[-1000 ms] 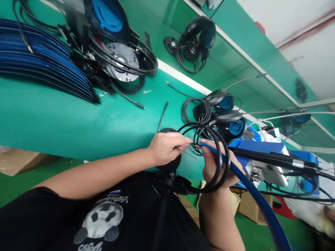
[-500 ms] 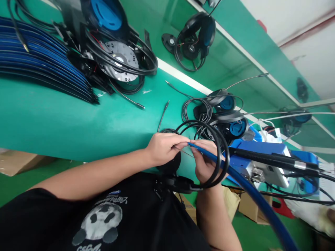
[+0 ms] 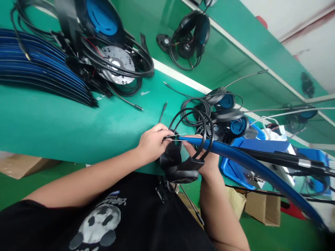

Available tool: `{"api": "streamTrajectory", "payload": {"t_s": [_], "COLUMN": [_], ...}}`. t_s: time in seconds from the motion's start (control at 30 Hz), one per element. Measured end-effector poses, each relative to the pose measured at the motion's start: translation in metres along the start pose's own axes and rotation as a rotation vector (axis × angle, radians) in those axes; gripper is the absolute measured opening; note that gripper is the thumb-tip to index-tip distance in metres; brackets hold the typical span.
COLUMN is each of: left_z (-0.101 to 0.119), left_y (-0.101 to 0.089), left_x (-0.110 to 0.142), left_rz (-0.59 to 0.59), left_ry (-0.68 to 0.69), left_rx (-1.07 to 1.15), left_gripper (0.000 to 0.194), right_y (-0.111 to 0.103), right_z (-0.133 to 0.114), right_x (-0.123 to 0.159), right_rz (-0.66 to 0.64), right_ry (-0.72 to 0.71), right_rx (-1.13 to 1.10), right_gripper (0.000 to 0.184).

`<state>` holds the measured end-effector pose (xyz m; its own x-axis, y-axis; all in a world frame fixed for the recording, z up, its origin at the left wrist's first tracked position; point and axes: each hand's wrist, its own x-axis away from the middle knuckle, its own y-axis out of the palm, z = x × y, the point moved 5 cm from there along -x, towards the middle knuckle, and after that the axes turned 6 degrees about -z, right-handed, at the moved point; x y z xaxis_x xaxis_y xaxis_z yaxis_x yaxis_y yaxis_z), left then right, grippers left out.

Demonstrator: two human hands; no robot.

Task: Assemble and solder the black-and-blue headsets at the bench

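My left hand (image 3: 154, 143) is closed in a pinch, with two thin, pale wire-like strands (image 3: 176, 136) stretching from its fingertips toward the strip. My right hand (image 3: 206, 158) grips the narrow end of a long blue headband strip (image 3: 235, 155), which curves away to the lower right. Two black headband arcs (image 3: 202, 120) loop over the strip. They belong to a partly assembled headset (image 3: 181, 172) hanging between my hands and my chest, its black ear cup (image 3: 170, 157) below my left fingers. Some of the right fingers are hidden behind the strip.
Blue and black strips (image 3: 39, 69) lie stacked at the left beside headset parts (image 3: 115, 64). More headsets (image 3: 230, 118) with coiled cables stand at the right, near a blue tray (image 3: 235, 174) and boxed equipment (image 3: 264, 150). Another headset (image 3: 188, 38) sits farther back.
My hands have drawn apart, the left moving left. The headset and its arcs have shifted left and turned. Thin strands now show between the left fingers and the strip's end.
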<state>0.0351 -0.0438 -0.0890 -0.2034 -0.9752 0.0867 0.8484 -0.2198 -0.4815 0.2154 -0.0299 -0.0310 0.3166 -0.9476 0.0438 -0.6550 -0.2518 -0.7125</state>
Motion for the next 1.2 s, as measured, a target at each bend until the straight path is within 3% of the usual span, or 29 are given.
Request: {"api": "streamTrajectory", "payload": {"t_s": [0.1,0.23,0.47,0.7,0.87,0.97,1.1,1.2], "left_z": [-0.002,-0.004,-0.003,-0.004,-0.006,-0.007,-0.005,-0.002], "left_y": [-0.001,-0.002,0.002,-0.001,-0.003,-0.003,-0.006,-0.008], "left_x": [-0.001,-0.001,-0.002,-0.003,-0.006,-0.006,-0.006,-0.006], "left_rz": [-0.001,0.001,-0.020,0.029,0.023,0.007,0.023,0.033], "left_ry": [-0.035,-0.068,-0.018,0.065,0.095,0.075,0.081,0.096], "left_rx": [0.028,0.065,-0.003,-0.126,-0.167,-0.166,-0.136,-0.117], "left_gripper": [0.030,0.039,0.015,0.023,0.024,0.021,0.020,0.017], "right_y": [0.015,0.032,0.042,0.044,0.023,-0.010,-0.051,-0.050], "right_z": [0.011,0.021,0.035,0.024,0.011,-0.001,-0.024,-0.024], "right_x": [-0.006,-0.013,-0.019,-0.021,-0.008,0.002,0.009,0.003], "right_rz": [-0.078,-0.136,-0.147,-0.120,-0.093,0.077,0.315,0.271], "right_ry": [0.130,0.154,0.154,0.110,0.056,0.013,-0.190,-0.156], "right_rx": [-0.048,-0.098,-0.119,-0.145,-0.225,-0.295,-0.267,-0.212], "right_gripper": [0.022,0.023,0.033,0.023,0.026,0.030,0.019,0.011]}}
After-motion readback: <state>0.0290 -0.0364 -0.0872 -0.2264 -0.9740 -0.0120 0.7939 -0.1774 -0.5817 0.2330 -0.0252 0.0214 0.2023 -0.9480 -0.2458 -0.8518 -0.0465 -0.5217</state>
